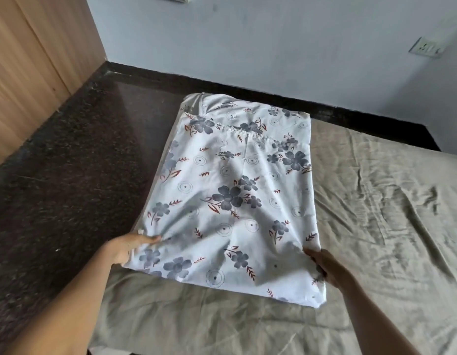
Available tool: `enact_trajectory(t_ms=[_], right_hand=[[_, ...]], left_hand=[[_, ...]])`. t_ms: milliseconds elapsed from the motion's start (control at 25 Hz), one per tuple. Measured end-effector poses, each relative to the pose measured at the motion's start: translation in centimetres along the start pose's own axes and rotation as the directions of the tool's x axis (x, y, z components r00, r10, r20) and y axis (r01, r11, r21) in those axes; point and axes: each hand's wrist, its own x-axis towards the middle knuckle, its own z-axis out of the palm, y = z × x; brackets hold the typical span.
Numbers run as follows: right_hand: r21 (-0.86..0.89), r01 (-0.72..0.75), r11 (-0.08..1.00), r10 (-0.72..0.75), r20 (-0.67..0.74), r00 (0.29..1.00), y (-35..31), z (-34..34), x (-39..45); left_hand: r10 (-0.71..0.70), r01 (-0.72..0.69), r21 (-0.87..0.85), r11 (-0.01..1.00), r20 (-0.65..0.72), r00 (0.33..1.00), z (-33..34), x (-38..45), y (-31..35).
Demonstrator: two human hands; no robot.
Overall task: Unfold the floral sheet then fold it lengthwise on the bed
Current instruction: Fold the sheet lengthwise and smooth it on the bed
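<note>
Folded floral sheet (232, 196) lying mid-frame on the olive-covered bed (375, 213), left hand (125, 248) pinching its near left corner, right hand (324, 267) gripping the near right edge, fingers curled into cloth.

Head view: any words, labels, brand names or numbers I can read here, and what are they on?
None readable.
Floral sheet: only printed flowers, leaves and dotted circles, no tag showing.
Wall socket: any marking is too small to read.
Left hand and right hand grip the sheet's near corners.
</note>
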Motion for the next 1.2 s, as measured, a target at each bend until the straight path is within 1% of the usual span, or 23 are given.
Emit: enact_trajectory(t_ms=[80, 120, 160, 240, 320, 400, 440, 480, 520, 560, 600, 640, 720, 760, 800, 840, 920, 960, 1040, 1080, 1120, 1160, 1200], right_hand=[[-0.032, -0.012, 0.999, 0.014, 0.066, 0.998, 3.6, -1.3, -0.7], [-0.062, -0.027, 0.998, 0.033, 0.084, 0.996, 4.7, -1.6, -1.7], [-0.083, -0.043, 0.996, 0.051, 0.097, 0.994, 5.6, -1.9, -2.6], [-0.079, -0.039, 0.996, 0.045, 0.079, 0.996, 6.3, -1.5, -5.0], [0.000, 0.023, 1.000, -0.023, 0.044, 0.999, 6.7, -0.6, -6.1], [0.121, 0.096, 0.988, -0.102, 0.038, 0.994, 7.1, 0.3, -6.5], [0.142, 0.123, 0.982, -0.127, 0.026, 0.992, 7.0, 0.9, -7.3], [0.161, 0.114, 0.980, -0.121, 0.035, 0.992, 7.2, 0.8, -7.7], [0.160, 0.096, 0.982, -0.106, 0.055, 0.993, 7.5, 0.3, -8.2], [0.148, 0.066, 0.987, -0.083, 0.110, 0.990, 7.9, -0.5, -9.0], [0.102, 0.038, 0.994, -0.055, 0.175, 0.983, 8.3, -1.2, -10.1], [0.004, -0.002, 1.000, 0.001, 0.232, 0.973, 9.2, -1.9, -11.0], [-0.153, -0.035, 0.988, 0.074, 0.259, 0.963, 10.8, -2.4, -12.3], [-0.164, -0.052, 0.985, 0.088, 0.223, 0.971, 10.9, -2.2, -12.9], [-0.142, -0.030, 0.989, 0.054, 0.164, 0.985, 10.6, -1.6, -13.2], [-0.096, 0.007, 0.995, 0.002, 0.097, 0.995, 9.7, -0.6, -13.6], [-0.010, 0.124, 0.992, -0.125, -0.068, 0.990, 8.1, 0.7, -12.6], [-0.019, 0.161, 0.987, -0.162, -0.138, 0.977, 7.3, 1.4, -12.0], [-0.050, 0.139, 0.989, -0.145, -0.165, 0.976, 6.8, 2.4, -11.2], [-0.102, 0.091, 0.991, -0.106, -0.151, 0.983, 7.4, 2.6, -11.1], [-0.174, 0.030, 0.984, -0.045, -0.083, 0.996, 8.5, 2.4, -11.4], [-0.267, -0.007, 0.964, 0.010, 0.012, 1.000, 9.7, 2.1, -12.3], [-0.378, -0.027, 0.925, 0.078, 0.120, 0.990, 11.0, 1.7, -13.3]], left_hand=[[-0.088, 0.084, 0.054, 0.995, 0.077, 0.993, 0.4, -2.4, -1.6], [-0.084, 0.077, 0.063, 0.995, 0.114, 0.990, 0.3, -3.7, -2.0], [-0.064, 0.056, 0.059, 0.997, 0.143, 0.988, 0.2, -4.8, -2.2], [0.026, -0.014, -0.054, 0.998, 0.240, 0.970, -0.6, -6.3, -2.3], [0.093, -0.048, -0.200, 0.979, 0.222, 0.971, -1.3, -6.2, -2.4], [0.186, -0.155, -0.249, 0.956, 0.104, 0.977, -0.8, -5.7, -2.5], [0.251, -0.234, -0.213, 0.949, 0.057, 0.966, -0.7, -5.5, -2.9], [0.296, -0.284, -0.171, 0.944, 0.048, 0.954, -0.9, -5.2, -3.3], [0.301, -0.290, -0.114, 0.950, 0.096, 0.949, -1.4, -5.7, -4.1], [0.273, -0.268, -0.052, 0.962, 0.170, 0.947, -2.2, -6.1, -5.3], [0.205, -0.215, 0.017, 0.977, 0.237, 0.950, -3.2, -7.1, -6.7], [0.136, -0.159, 0.059, 0.986, 0.285, 0.949, -4.2, -8.0, -7.9], [0.067, -0.106, 0.108, 0.988, 0.317, 0.946, -5.3, -9.1, -9.1], [0.053, -0.097, 0.121, 0.988, 0.325, 0.944, -5.3, -9.5, -9.0], [0.055, -0.098, 0.115, 0.988, 0.333, 0.941, -5.2, -9.5, -8.6], [0.097, -0.122, 0.059, 0.991, 0.323, 0.942, -4.9, -9.5, -7.9], [0.206, -0.192, -0.089, 0.977, 0.192, 0.959, -3.9, -8.7, -6.6], [0.253, -0.239, -0.126, 0.963, 0.112, 0.961, -3.4, -7.6, -6.4], [0.280, -0.279, -0.033, 0.960, 0.040, 0.959, -2.6, -6.7, -7.1], [0.228, -0.232, 0.053, 0.971, 0.073, 0.971, -2.5, -6.5, -8.1], [0.153, -0.173, 0.158, 0.972, 0.132, 0.979, -2.9, -6.2, -9.4], [0.038, -0.091, 0.246, 0.965, 0.213, 0.976, -3.5, -7.0, -10.4], [-0.064, -0.025, 0.291, 0.956, 0.293, 0.954, -4.5, -7.2, -11.4]])
